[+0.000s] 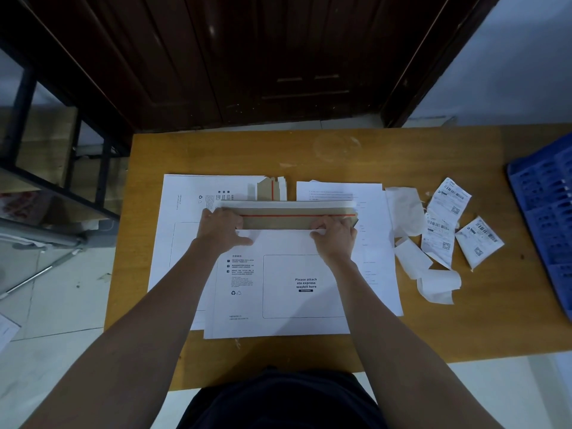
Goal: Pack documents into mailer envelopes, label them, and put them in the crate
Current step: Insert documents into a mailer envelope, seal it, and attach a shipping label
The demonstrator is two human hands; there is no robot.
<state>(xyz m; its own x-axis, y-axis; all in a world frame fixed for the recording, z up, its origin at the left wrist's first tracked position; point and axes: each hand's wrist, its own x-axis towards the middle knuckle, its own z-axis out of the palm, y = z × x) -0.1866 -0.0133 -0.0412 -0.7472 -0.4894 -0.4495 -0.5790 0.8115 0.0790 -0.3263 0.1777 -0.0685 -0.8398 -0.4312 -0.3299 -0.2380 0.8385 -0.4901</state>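
A white mailer envelope [278, 308] lies flat in front of me on the wooden table [464, 329], printed with "Please attach sto express waybill here". Its brown flap [294, 220] with a red strip stands open at the far edge. My left hand [221, 232] holds the flap's left end, fingers curled over it. My right hand [335, 238] pinches a white strip at the flap's right end. A stack of further white mailers [185, 212] lies under and to the left. A sheet of printed documents [376, 243] lies on the right. The blue crate [544, 212] sits at the table's right edge.
Several printed shipping labels [447, 212] and peeled white backing papers [405, 212] are scattered between the documents and the crate. A dark wooden door stands behind the table. A metal-frame shelf [46, 181] is at the left.
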